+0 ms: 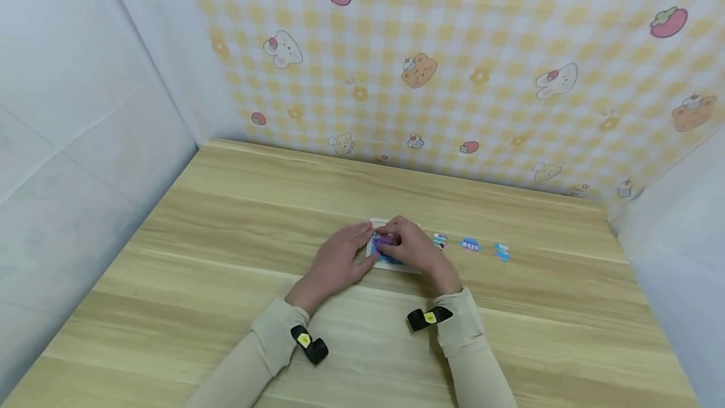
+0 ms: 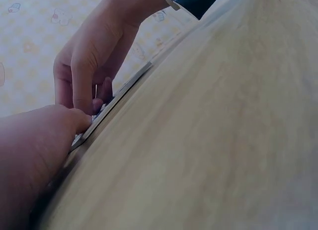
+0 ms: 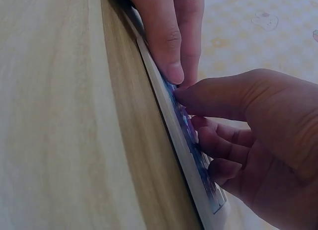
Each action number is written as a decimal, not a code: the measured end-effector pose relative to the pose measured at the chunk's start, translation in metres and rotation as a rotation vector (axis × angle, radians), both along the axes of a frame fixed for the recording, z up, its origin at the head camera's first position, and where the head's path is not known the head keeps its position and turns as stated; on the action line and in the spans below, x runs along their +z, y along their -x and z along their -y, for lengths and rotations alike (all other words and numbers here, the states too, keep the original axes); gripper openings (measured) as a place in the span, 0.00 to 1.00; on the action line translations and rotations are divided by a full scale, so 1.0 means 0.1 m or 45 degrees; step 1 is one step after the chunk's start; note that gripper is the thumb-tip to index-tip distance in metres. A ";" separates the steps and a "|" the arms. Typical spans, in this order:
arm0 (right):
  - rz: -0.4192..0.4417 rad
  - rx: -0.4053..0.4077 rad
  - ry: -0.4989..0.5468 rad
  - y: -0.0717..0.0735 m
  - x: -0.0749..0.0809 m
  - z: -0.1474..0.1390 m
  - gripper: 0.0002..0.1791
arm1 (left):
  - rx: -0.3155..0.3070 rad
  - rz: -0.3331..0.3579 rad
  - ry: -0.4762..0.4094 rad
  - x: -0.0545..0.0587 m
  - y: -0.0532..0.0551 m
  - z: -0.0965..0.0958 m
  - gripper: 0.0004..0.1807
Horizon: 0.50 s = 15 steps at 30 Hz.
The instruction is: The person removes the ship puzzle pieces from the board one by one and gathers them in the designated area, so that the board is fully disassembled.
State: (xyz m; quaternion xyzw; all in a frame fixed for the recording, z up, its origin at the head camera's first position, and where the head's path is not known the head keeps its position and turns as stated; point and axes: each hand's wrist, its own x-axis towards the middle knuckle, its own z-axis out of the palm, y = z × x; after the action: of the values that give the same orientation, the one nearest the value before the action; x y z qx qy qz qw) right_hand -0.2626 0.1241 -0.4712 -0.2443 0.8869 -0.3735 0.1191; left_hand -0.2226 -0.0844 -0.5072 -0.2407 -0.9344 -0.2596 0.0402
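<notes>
A small jigsaw board (image 1: 391, 266) with a pale frame and a blue-purple picture lies flat on the table. My left hand (image 1: 338, 255) rests at the board's left side, fingers fairly straight. Its thumb (image 3: 174, 71) presses on the board near the edge in the right wrist view. Over the picture, my right hand (image 1: 416, 247) pinches a purple puzzle piece (image 1: 385, 241) between thumb and fingers, low against the board. The fingers partly hide this piece. In the right wrist view, the right hand (image 3: 268, 130) has its fingertips on the picture inside the frame (image 3: 171, 125).
Right of the board, several loose puzzle pieces lie in a row: one partly beside the right hand (image 1: 440, 241), a blue one (image 1: 471, 244) and another blue one (image 1: 501, 252). The wooden table (image 1: 226, 257) meets a yellow checked cloth (image 1: 385, 99) at the back.
</notes>
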 end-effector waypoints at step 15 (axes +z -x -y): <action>0.001 -0.021 -0.049 0.02 0.02 -0.01 0.19 | 0.009 0.012 -0.041 0.04 0.00 -0.04 0.34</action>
State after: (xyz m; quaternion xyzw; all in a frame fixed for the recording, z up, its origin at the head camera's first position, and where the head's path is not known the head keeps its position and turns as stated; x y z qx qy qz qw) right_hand -0.2647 0.1252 -0.4696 -0.2346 0.8958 -0.3574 0.1211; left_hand -0.2230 -0.0801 -0.5028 -0.2356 -0.9311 -0.2756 0.0403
